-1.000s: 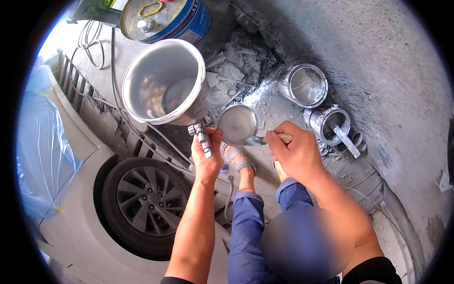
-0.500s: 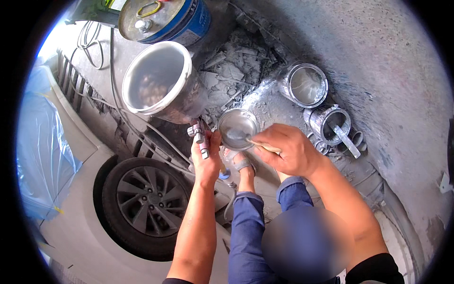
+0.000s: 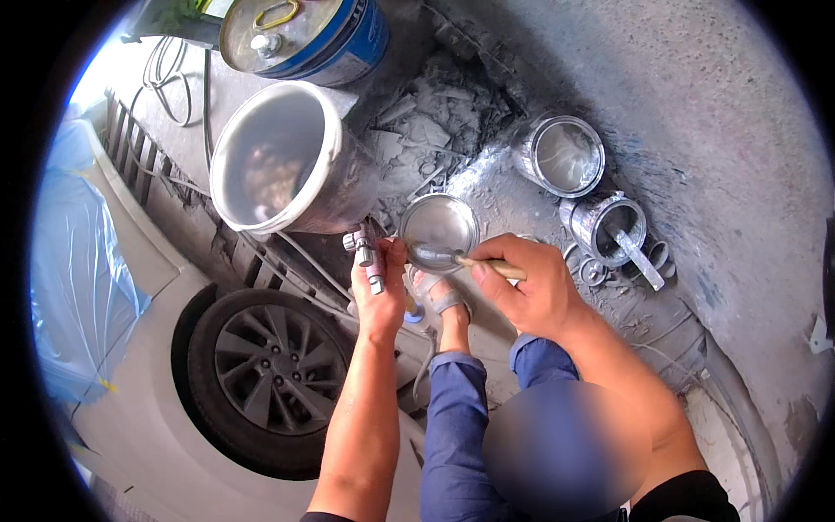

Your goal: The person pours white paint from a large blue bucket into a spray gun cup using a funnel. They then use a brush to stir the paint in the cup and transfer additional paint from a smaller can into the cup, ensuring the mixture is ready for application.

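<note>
Head view: the tool (image 3: pixel 474 261), pinched by the right hand (image 3: pixel 539 283), has been shifted over the near rim of the can (image 3: pixel 476 228), seemingly lifted from its contents; the spray gun (image 3: pixel 364 248) is gripped by the left hand (image 3: pixel 379 291).

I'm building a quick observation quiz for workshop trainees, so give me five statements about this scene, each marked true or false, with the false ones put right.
1. The left hand grips a pinkish tool with metal knobs. True.
2. The right hand is empty. False: it holds a wooden-handled tool.
3. The flat metal strip lies on the car wheel. False: it leans in an open can on the right.
4. Blue plastic sheeting covers part of the car. True.
5. The wheel is to the right of the person's legs. False: it is to the left of the left forearm.
</note>
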Available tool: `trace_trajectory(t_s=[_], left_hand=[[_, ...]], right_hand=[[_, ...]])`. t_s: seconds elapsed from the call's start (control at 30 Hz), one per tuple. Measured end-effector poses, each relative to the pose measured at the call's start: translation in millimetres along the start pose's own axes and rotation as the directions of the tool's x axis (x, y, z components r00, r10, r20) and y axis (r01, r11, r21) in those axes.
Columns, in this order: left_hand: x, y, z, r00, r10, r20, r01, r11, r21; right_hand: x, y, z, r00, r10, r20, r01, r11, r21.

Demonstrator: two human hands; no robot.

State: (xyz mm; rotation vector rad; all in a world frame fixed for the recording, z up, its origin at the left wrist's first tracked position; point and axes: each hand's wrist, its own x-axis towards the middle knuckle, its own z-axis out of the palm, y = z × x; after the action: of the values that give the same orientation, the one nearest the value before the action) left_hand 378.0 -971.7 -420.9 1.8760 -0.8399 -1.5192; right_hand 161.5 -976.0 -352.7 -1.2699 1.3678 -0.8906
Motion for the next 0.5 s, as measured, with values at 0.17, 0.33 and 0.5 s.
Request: trace_trajectory(t_s=[0.17,0.33,0.5], left_hand=[[-2,-3,1,0.999,0.043,0.014,-0.043,0.999,-0.001],[-2,-6,5,0.996,0.092,-0.004,-0.092,0.995,0.029],[-1,-8,4,0.991,0.126,-0.043,-0.127,0.992,-0.021]], right_hand=[[29,8,-11,0.944,-0.318,0.082,0.325,0.868,-0.375],[24,-5,6,0.934,0.299,-0.195,-0.300,0.954,0.025],[2,-13,10,0.781,0.624,-0.016,-0.608,0.766,0.209]])
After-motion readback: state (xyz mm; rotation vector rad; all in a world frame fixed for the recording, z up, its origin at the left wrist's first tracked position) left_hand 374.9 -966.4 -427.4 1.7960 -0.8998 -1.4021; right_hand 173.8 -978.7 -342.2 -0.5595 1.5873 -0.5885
